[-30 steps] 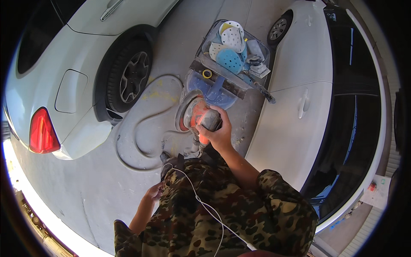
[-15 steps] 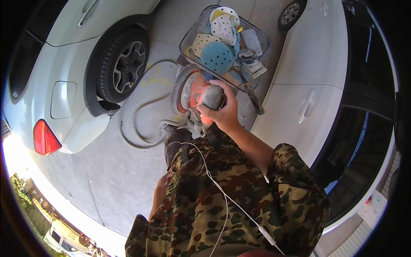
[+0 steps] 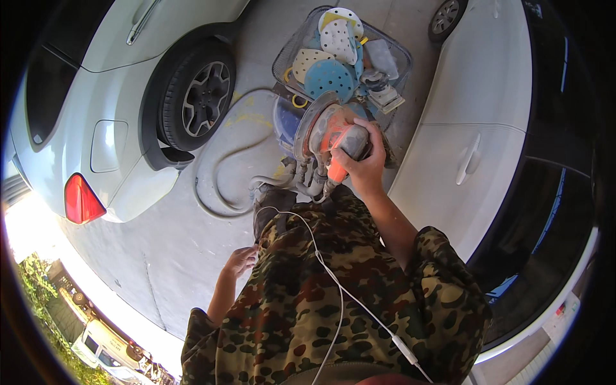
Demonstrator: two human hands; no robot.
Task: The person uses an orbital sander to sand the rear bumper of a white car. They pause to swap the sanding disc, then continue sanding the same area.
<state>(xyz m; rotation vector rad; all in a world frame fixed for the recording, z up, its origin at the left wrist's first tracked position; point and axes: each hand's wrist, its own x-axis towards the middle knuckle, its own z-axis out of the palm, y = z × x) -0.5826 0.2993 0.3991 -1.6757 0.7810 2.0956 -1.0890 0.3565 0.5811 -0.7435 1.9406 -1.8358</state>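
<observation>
My right hand (image 3: 366,160) is wrapped round the dusty grey top of an orange sander (image 3: 336,136). The sander is tilted, so its round pad faces left, and grey hoses hang from its lower side. It is in front of a mesh basket (image 3: 277,67) on the floor. By the left side of my camouflage top, my left hand (image 3: 241,260) hangs with its fingers loosely stretched and nothing visible in them. Perforated sanding discs lie in the basket, among them a blue disc (image 3: 329,80) and a white disc (image 3: 337,42).
A pale car (image 3: 128,77) with a dark wheel (image 3: 199,96) stands on the left. On the right is a white car (image 3: 475,96). A grey hose (image 3: 215,173) loops over the concrete floor. Behind the sander stands something blue (image 3: 287,122). A white cable (image 3: 314,247) hangs down my front.
The sander in my right hand has shifted right, uncovering the blue thing and a yellow ring behind it. My left hand has come out from beside my top.
</observation>
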